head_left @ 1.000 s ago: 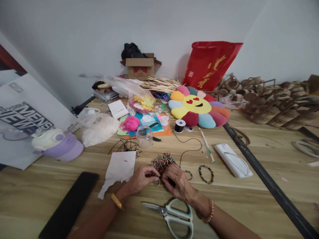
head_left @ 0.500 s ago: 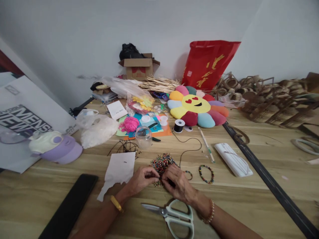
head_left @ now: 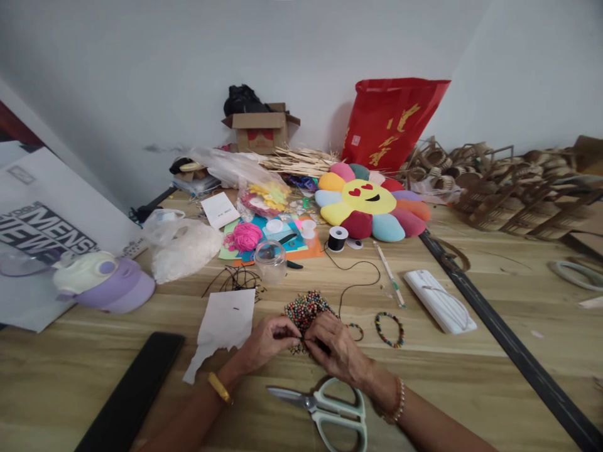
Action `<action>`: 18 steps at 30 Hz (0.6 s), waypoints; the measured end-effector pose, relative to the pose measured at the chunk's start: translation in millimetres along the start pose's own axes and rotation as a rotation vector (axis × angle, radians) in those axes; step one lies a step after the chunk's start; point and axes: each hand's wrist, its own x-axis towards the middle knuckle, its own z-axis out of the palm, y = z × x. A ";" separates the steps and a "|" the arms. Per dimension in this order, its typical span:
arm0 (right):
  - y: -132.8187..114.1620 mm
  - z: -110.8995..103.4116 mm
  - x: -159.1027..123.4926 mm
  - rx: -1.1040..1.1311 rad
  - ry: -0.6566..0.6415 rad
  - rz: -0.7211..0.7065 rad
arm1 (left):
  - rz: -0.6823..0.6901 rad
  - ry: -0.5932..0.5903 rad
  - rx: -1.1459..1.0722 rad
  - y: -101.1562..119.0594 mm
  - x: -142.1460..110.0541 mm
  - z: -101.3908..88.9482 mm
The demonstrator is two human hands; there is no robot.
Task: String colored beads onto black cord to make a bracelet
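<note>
A pile of small multicoloured beads (head_left: 308, 307) lies on the table just beyond my fingertips. My left hand (head_left: 270, 342) pinches something tiny and dark at the pile's near edge, too small to make out. My right hand (head_left: 336, 345) is closed, thumb and finger pinched on a thin black cord, its tip close to the left one. From the spool (head_left: 338, 238) this black cord (head_left: 360, 285) curves down to the right hand, with a short strung row of beads (head_left: 358, 333) beside the knuckles. A finished-looking bead bracelet (head_left: 389, 329) rests farther right. Scissors (head_left: 313, 405) lie open below my hands.
Torn white paper (head_left: 226, 323) and a black case (head_left: 134, 392) lie left. Beyond are a clear jar (head_left: 270, 260), pink yarn (head_left: 243, 236), a plastic bag (head_left: 183, 251) and a flower cushion (head_left: 370, 198). A white power strip (head_left: 439, 301) sits right, near a black strip (head_left: 509, 351).
The view has shifted very slightly. Both hands stay pinched together at the bead pile, with only tiny fingertip movement.
</note>
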 end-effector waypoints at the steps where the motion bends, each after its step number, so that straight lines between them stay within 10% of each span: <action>1: 0.0 0.0 0.0 0.001 0.002 0.004 | -0.002 0.001 0.000 0.2 0.0 0.0; 18: 0.7 -0.7 -1.2 -0.025 -0.038 0.036 | -0.020 -0.001 -0.026 2.8 -1.3 0.1</action>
